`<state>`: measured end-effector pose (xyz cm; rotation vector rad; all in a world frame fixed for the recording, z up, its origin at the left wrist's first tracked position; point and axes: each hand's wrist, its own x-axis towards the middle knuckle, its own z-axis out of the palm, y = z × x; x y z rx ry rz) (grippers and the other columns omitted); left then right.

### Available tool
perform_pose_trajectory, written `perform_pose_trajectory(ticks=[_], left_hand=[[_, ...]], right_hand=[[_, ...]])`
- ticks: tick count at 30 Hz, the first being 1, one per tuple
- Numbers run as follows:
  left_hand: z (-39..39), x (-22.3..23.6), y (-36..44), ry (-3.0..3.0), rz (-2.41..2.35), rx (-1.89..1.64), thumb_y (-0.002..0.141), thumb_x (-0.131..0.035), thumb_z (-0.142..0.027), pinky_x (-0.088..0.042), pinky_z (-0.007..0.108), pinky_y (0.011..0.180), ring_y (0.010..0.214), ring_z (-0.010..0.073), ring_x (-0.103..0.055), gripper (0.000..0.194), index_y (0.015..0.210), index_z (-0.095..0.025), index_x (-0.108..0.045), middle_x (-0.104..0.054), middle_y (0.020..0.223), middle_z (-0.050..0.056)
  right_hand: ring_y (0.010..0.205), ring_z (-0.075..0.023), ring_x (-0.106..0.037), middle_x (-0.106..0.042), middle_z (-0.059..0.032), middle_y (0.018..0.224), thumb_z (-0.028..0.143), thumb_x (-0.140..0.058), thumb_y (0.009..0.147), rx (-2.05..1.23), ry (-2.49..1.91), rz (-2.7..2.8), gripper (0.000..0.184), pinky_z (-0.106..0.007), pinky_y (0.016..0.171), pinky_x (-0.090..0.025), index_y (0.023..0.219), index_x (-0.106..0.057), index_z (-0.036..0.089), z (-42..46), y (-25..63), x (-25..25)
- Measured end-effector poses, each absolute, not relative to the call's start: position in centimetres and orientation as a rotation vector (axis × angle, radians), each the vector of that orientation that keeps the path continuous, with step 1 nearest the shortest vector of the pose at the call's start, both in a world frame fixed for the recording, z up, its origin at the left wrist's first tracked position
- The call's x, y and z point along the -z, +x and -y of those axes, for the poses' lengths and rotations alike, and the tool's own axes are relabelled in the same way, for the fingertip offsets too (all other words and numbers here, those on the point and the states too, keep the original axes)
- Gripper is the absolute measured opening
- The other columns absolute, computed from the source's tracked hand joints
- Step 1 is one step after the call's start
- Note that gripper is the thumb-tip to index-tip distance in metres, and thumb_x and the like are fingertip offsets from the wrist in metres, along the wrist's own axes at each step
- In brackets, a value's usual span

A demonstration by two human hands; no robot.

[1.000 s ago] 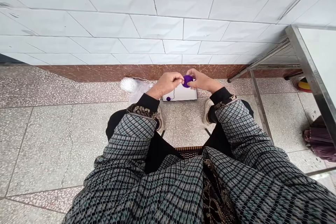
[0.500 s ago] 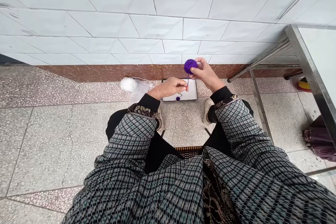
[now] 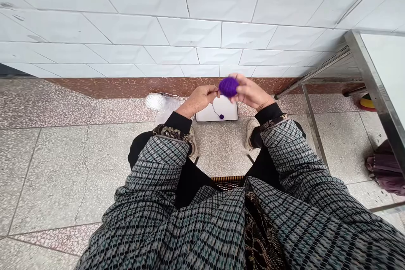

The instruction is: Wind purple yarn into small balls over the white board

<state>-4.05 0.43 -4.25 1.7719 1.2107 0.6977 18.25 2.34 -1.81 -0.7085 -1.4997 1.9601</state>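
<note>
A ball of purple yarn (image 3: 228,87) is in my right hand (image 3: 249,92), whose fingers wrap its right side. Just left of the ball, my left hand (image 3: 200,98) is closed in a pinch on the purple yarn strand close to the ball. Below both hands a shallow white tray or box lid (image 3: 205,114) with a dark rim lies on the floor. On it sits a small dark purple yarn ball (image 3: 222,116), from which a thin strand runs up toward my left hand.
Left of the tray, a white bundle of string in clear plastic (image 3: 156,103) lies on the floor by the tiled wall (image 3: 190,33). A metal-framed table (image 3: 376,80) stands at the right, with a purple cloth-like thing (image 3: 384,168) beneath it. My shoes (image 3: 251,133) flank the tray.
My right hand has lowered and turned the yarn ball, bringing it close to my left hand. My left hand has shifted slightly left and up. The small ball has moved right on the tray.
</note>
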Motion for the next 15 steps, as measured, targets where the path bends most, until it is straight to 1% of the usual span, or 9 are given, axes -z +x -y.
perform_pose_trajectory(ticks=[2,4,6,8,10,12,15], left_hand=[[-0.2,4.0,-3.8,1.767,-1.161,-0.663,0.089,-0.050,-0.015,-0.044,0.027,0.068,0.062,0.0127,-0.053,0.017,0.080,-0.016,-0.065,-0.055,0.062,-0.002],[0.2,3.7,-3.6,1.783,-1.063,-0.602,0.089,-0.051,-0.017,-0.045,0.026,0.068,0.062,0.0118,-0.053,0.017,0.080,-0.016,-0.065,-0.056,0.062,-0.002],[0.5,3.3,-3.6,1.801,-0.960,-0.529,0.088,-0.053,-0.020,-0.045,0.025,0.067,0.062,0.0111,-0.054,0.016,0.080,-0.016,-0.066,-0.060,0.067,0.000],[0.7,3.0,-3.6,1.811,-0.899,-0.491,0.086,-0.055,-0.022,-0.045,0.024,0.066,0.062,0.0106,-0.055,0.015,0.080,-0.016,-0.067,-0.063,0.071,0.001],[0.7,3.0,-3.7,1.811,-0.909,-0.536,0.085,-0.056,-0.024,-0.045,0.024,0.065,0.062,0.0108,-0.055,0.016,0.080,-0.015,-0.068,-0.065,0.073,0.002],[0.5,3.2,-3.9,1.804,-0.985,-0.646,0.083,-0.055,-0.025,-0.044,0.025,0.065,0.062,0.0115,-0.055,0.016,0.080,-0.015,-0.068,-0.065,0.073,0.002],[0.1,3.5,-4.3,1.804,-1.130,-0.772,0.081,-0.054,-0.025,-0.043,0.026,0.065,0.063,0.0126,-0.053,0.017,0.079,-0.015,-0.068,-0.064,0.071,0.002]], right_hand=[[0.074,-0.0102,-0.065,-0.062,-0.0024,0.102,0.047,-0.077,0.084,-1.767,-0.813,1.338,0.054,-0.023,0.065,-0.056,0.120,-0.043,0.025,-2.8,18.2,1.8],[0.074,-0.0103,-0.065,-0.061,-0.0007,0.098,0.049,-0.075,0.087,-1.631,-0.960,1.263,0.051,-0.022,0.065,-0.056,0.118,-0.041,0.026,-3.3,18.1,2.3],[0.071,-0.0095,-0.064,-0.060,0.0013,0.094,0.045,-0.074,0.088,-1.558,-1.096,1.266,0.047,-0.021,0.062,-0.055,0.113,-0.039,0.026,-3.7,17.9,3.1],[0.065,-0.0085,-0.061,-0.060,0.0031,0.088,0.034,-0.075,0.086,-1.520,-1.211,1.339,0.044,-0.019,0.056,-0.053,0.108,-0.039,0.025,-3.7,17.7,3.9],[0.059,-0.0084,-0.058,-0.060,0.0037,0.081,0.020,-0.077,0.081,-1.537,-1.309,1.507,0.042,-0.019,0.050,-0.050,0.102,-0.041,0.024,-3.4,17.6,4.4],[0.055,-0.0091,-0.057,-0.060,0.0033,0.076,0.011,-0.077,0.077,-1.644,-1.352,1.739,0.040,-0.019,0.046,-0.048,0.099,-0.045,0.023,-2.9,17.5,4.2],[0.056,-0.0104,-0.060,-0.062,0.0028,0.076,0.007,-0.074,0.075,-1.887,-1.233,1.963,0.038,-0.021,0.048,-0.051,0.101,-0.050,0.021,-2.1,17.5,3.1]])
